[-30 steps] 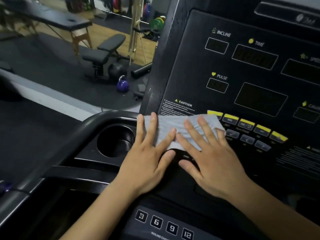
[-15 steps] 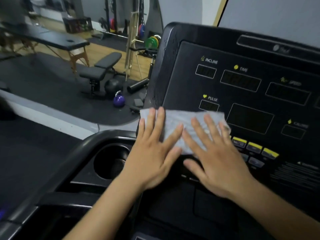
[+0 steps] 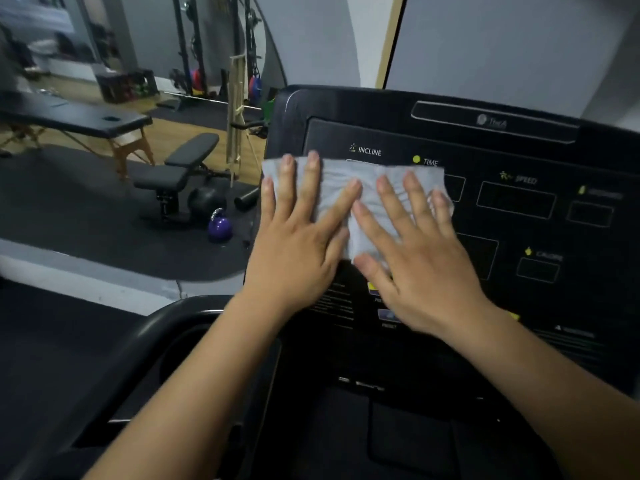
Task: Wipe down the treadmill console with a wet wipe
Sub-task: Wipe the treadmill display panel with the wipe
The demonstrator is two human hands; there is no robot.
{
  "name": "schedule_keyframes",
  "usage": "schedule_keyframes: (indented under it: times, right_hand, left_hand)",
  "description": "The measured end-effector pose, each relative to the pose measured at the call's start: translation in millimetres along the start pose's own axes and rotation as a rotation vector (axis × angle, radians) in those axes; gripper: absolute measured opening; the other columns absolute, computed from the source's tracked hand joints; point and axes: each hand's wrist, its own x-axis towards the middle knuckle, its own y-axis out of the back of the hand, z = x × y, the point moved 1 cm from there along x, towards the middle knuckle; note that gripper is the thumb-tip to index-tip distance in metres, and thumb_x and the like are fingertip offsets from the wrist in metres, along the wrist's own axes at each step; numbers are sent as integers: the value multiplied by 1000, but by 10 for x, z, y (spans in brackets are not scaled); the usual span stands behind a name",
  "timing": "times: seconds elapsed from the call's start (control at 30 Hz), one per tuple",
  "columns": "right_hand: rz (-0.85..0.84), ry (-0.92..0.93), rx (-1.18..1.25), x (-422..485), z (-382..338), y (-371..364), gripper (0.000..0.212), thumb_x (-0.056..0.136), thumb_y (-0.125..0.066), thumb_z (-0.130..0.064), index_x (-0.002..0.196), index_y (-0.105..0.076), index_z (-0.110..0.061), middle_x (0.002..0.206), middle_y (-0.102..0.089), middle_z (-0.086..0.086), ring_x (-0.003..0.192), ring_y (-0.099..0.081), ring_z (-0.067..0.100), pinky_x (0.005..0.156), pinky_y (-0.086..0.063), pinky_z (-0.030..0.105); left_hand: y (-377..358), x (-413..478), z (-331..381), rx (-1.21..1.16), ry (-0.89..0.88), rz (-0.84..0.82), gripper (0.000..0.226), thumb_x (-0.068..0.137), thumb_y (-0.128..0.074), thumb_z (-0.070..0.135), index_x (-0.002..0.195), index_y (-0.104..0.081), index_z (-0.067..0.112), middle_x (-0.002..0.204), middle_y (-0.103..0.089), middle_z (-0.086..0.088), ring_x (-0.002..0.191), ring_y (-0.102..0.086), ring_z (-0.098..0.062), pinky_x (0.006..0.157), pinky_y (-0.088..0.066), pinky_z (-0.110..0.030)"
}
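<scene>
The black treadmill console (image 3: 519, 216) rises in front of me, with INCLINE, TIME and SPEED labels above dark display windows. A pale grey wet wipe (image 3: 341, 183) lies spread on its upper left part, just under the INCLINE and TIME labels. My left hand (image 3: 298, 244) presses flat on the wipe's left half with fingers spread. My right hand (image 3: 415, 258) presses flat on its right half. The two hands lie side by side, index fingers almost touching. My right hand hides most of the yellow buttons.
The curved black handrail (image 3: 149, 327) and a cup holder (image 3: 194, 344) sit at lower left. Beyond the treadmill's left side are a weight bench (image 3: 176, 168), a purple kettlebell (image 3: 219, 227), a black ball (image 3: 207, 199), a massage table (image 3: 76, 119) and weight racks at the back.
Both hands have slid the wipe up the console, from the button row and caution text to just under the INCLINE and TIME labels. My view has tilted upward.
</scene>
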Motion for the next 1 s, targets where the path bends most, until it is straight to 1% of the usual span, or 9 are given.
schedule_keyframes:
  times: [0.13,0.23,0.3,0.4,0.47,0.63,0.73,0.9,1.0]
  right_hand:
    - [-47,44,7,-329,42,-147,64,98,-12,-63,155,-7,-37,164,7,-2,150,15,25,120,5,48]
    - [26,-14,19,-32,182,-11,61,98,-10,-62,154,-8,-41,164,8,-2,150,15,26,118,9,48]
    - [80,-83,17,292,280,162,59,98,-9,-60,154,-5,-42,163,11,-2,149,17,27,116,15,46]
    - [112,-119,-5,584,351,328,58,99,-6,-59,154,-2,-41,164,13,0,148,19,28,117,15,48]
    - [121,-115,3,529,353,303,58,99,-7,-58,154,-3,-40,164,13,0,148,20,28,118,14,48]
    - [91,-115,18,-9,338,44,55,101,-12,-55,154,-4,-42,163,13,-4,148,22,24,118,14,47]
    - [117,-131,22,93,469,101,54,101,-11,-56,153,-3,-43,162,13,-5,148,20,25,117,17,45]
    - [156,-212,-5,433,693,337,57,100,-6,-55,154,2,-39,164,12,0,149,19,27,119,12,50]
    - [149,-202,29,239,707,274,57,101,-7,-56,155,2,-38,163,15,-1,148,22,25,119,12,48]
  left_hand:
    - [-90,-400,100,-8,-35,-31,56,101,-32,43,155,-23,33,164,-1,-16,150,8,-40,120,-2,-58]
    - [-10,-38,-14,48,-72,-25,59,100,-32,49,156,-21,33,164,-2,-18,150,6,-40,120,-2,-57]
    - [97,404,-92,80,-80,1,61,100,-28,53,156,-16,34,164,0,-18,150,7,-41,120,1,-56]
    - [235,895,-137,109,-71,9,63,98,-20,56,156,-8,34,164,4,-19,149,9,-41,120,4,-56]
    - [214,876,-83,110,-82,9,63,99,-21,54,157,-7,33,164,6,-19,149,10,-40,120,5,-55]
    - [-10,282,152,45,-100,-10,62,101,-30,49,157,-14,29,164,5,-18,149,13,-39,120,2,-56]
    - [22,460,168,77,-107,-11,64,100,-27,53,157,-12,31,164,5,-18,149,12,-40,120,2,-57]
    - [150,1043,322,105,-92,-18,66,99,-19,56,158,-3,30,163,9,-19,149,13,-39,120,5,-56]
    - [86,943,490,73,-112,-7,67,100,-20,53,158,-3,24,163,8,-21,149,12,-40,120,1,-58]
